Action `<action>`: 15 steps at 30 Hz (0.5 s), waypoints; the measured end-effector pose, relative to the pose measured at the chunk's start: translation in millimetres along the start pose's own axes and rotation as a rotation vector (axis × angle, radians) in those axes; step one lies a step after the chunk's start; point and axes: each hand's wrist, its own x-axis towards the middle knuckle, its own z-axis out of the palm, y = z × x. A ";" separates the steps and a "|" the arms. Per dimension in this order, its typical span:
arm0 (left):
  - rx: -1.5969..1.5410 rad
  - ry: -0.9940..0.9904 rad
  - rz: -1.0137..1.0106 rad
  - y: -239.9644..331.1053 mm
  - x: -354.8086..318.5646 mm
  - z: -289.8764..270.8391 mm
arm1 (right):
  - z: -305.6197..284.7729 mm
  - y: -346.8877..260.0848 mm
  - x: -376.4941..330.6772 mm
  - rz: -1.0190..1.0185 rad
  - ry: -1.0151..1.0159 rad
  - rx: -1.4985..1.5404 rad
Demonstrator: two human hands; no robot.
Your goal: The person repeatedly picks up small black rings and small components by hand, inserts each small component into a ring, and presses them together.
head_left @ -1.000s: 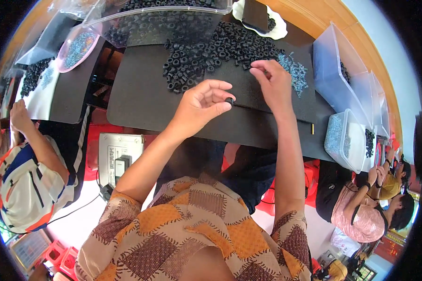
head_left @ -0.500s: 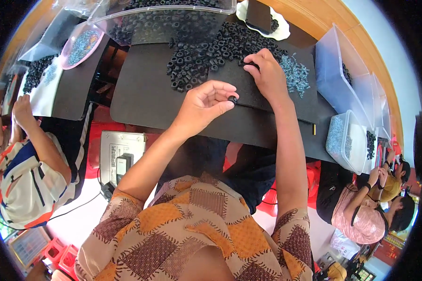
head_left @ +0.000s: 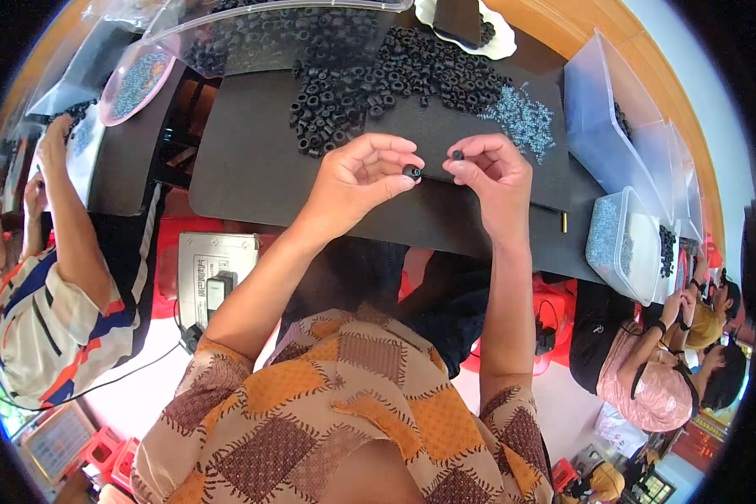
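Note:
My left hand [head_left: 359,181] pinches a small round black plastic part [head_left: 412,171] between thumb and fingertips, its hollow end showing. Just to the right, my right hand [head_left: 494,172] grips another small black plastic piece [head_left: 458,155] by its fingertips. The two pieces are held a short gap apart above the near part of the dark table [head_left: 252,160]. Beyond my hands lies a heap of black ring-shaped plastic parts [head_left: 336,105]. At its right end is a pile of small bluish, shiny pieces that look like springs [head_left: 521,118].
A clear bin of black parts [head_left: 269,38] stands at the back. Behind the heap, a white scalloped dish [head_left: 502,40] carries a dark flat object [head_left: 458,18]. Clear bins [head_left: 605,126] and a tub of bluish pieces [head_left: 617,244] line the right. Other people work on both sides.
My right hand has drawn back from the heap toward me and now shows a small black piece at its fingertips, near the left hand. My left hand has barely moved.

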 end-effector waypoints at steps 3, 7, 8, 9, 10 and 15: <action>0.006 -0.001 0.000 1.2 0.3 -0.8 | 5.7 -6.0 -6.7 0.006 -0.022 0.011; 0.000 -0.007 -0.008 1.8 1.2 3.1 | 8.2 -10.7 -15.1 -0.015 -0.026 -0.036; 0.003 -0.007 -0.010 1.2 1.2 3.5 | 8.5 -11.3 -16.8 -0.015 -0.024 -0.032; 0.023 -0.010 0.001 0.4 1.5 4.2 | 8.4 -12.3 -18.3 -0.078 -0.029 -0.067; 0.033 -0.006 0.012 -1.2 0.2 1.4 | 11.9 -12.9 -18.5 -0.136 -0.041 -0.109; 0.008 -0.009 0.017 -0.7 -3.3 -0.1 | 23.3 -17.9 -21.0 -0.191 -0.075 -0.186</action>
